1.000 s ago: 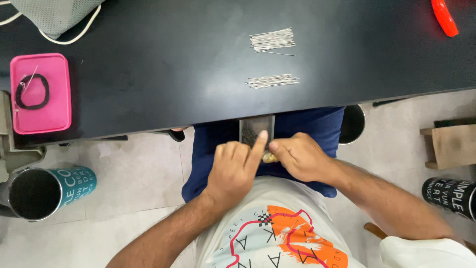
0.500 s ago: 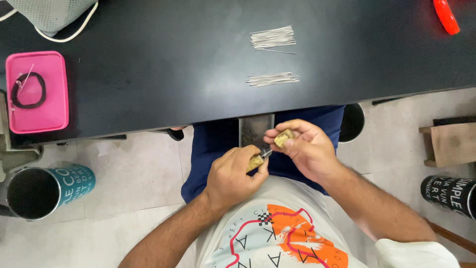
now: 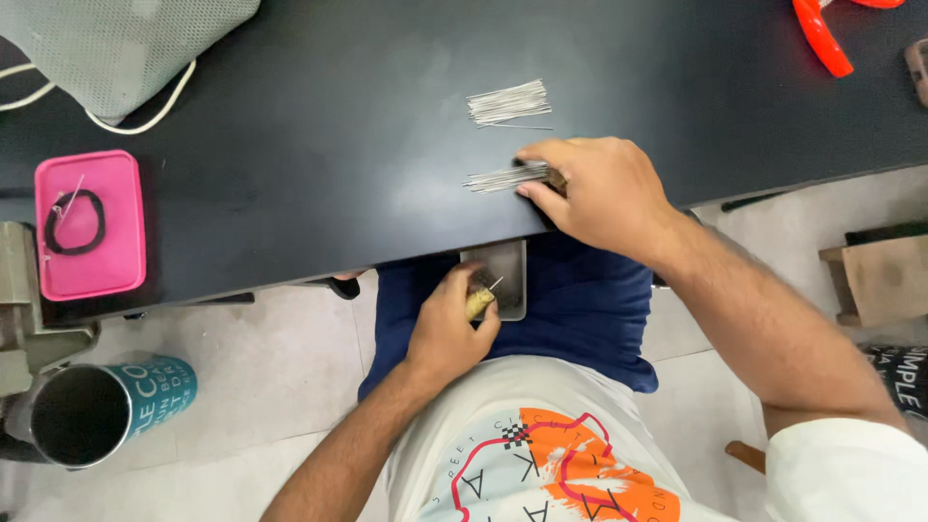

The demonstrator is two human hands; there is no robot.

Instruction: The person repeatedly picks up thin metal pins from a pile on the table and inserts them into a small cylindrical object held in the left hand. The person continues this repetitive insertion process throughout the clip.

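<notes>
My left hand point(image 3: 452, 324) is down in my lap, closed around a small tan piece point(image 3: 478, 303) with a thin metal pin sticking out of it. It hovers at the edge of a small grey metal tray point(image 3: 505, 263) resting on my blue-clad legs. My right hand point(image 3: 599, 191) lies on the black table point(image 3: 290, 164), fingertips pinching the near bundle of thin metal pins point(image 3: 495, 177). A second bundle of pins point(image 3: 508, 102) lies just beyond it, untouched.
A pink tray point(image 3: 89, 224) with a black elastic ring sits at the table's left. A grey mesh bag point(image 3: 116, 43) with white cord lies far left, a red-orange tool point(image 3: 822, 37) far right. A teal can point(image 3: 92, 409) stands on the floor; wooden block point(image 3: 878, 278) at right.
My right hand left my lap and reached up onto the table to the near pin bundle. My left hand stayed low with the tan piece.
</notes>
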